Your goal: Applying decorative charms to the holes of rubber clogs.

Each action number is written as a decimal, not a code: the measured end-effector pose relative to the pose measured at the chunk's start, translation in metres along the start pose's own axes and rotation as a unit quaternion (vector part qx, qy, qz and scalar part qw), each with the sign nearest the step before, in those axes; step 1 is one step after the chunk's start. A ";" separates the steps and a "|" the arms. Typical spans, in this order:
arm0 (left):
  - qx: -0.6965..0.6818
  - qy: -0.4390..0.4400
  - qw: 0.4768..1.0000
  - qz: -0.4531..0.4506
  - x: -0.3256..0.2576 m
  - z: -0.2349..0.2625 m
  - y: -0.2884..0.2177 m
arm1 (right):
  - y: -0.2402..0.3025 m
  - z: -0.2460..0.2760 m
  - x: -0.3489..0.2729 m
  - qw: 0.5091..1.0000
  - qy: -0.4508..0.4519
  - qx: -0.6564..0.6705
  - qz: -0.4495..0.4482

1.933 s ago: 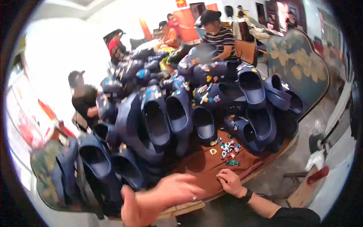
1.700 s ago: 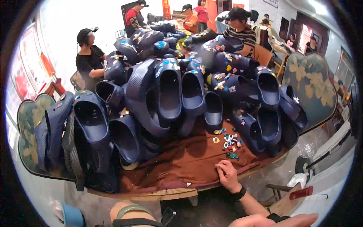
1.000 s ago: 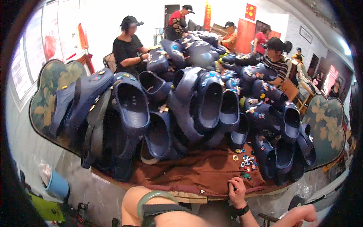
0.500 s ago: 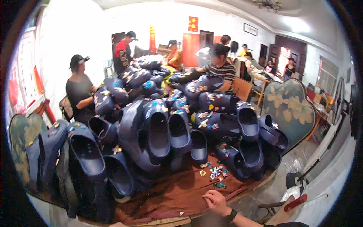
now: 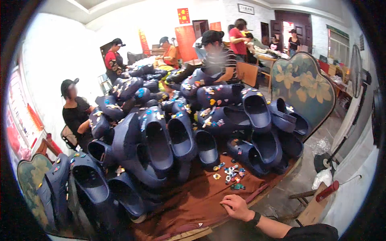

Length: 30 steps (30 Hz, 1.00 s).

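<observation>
My right hand (image 5: 236,207), with a dark band on its wrist, rests at the near edge of the red-brown cloth (image 5: 181,211). Its fingers are curled, thumb and forefinger pressed together; anything held there is too small to make out. Just beyond them lies a small scatter of colourful shoe charms (image 5: 233,173), several white, blue, yellow and green. Navy clogs (image 5: 159,140) are piled high across the table, many with charms fixed on their tops. The nearest clog to the charms is a dark one (image 5: 245,154) lying on its side. My left hand is out of view.
A heart-shaped painted headboard (image 5: 303,86) stands to the right of the pile. A red-handled tool (image 5: 327,191) lies by a wooden bench at the lower right. Co-workers (image 5: 74,108) stand or sit around the pile's far side. A standing fan (image 5: 356,72) is at the right.
The view has tilted and shifted, so the pile sits lower and further left. My right hand keeps its curled pose near the charms.
</observation>
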<state>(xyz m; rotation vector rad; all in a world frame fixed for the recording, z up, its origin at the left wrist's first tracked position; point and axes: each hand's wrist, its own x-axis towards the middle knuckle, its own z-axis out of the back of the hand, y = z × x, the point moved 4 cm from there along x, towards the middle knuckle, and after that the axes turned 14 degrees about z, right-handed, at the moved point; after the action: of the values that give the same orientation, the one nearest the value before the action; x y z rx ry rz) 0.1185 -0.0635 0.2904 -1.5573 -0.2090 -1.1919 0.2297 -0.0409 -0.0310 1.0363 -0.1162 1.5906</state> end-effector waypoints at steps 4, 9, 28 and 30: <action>0.009 -0.065 0.998 -0.006 -0.016 -0.001 0.001 | 0.007 -0.001 0.007 1.000 -0.002 0.010 0.018; 0.025 -0.154 0.987 -0.032 -0.036 -0.012 -0.011 | 0.001 0.003 0.008 1.000 -0.021 -0.008 0.013; 0.340 -0.112 0.755 0.549 -0.130 0.004 -0.025 | 0.000 0.125 0.099 0.984 -0.033 -0.081 0.158; 0.371 -0.143 0.736 0.548 -0.162 -0.004 -0.026 | -0.016 0.177 0.146 0.966 -0.121 -0.189 0.132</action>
<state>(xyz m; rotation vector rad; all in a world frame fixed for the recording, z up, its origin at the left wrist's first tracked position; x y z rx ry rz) 0.0218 0.0141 0.1832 -0.8245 0.0613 0.1192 0.3498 -0.0303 0.1649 0.9349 -0.7229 1.5879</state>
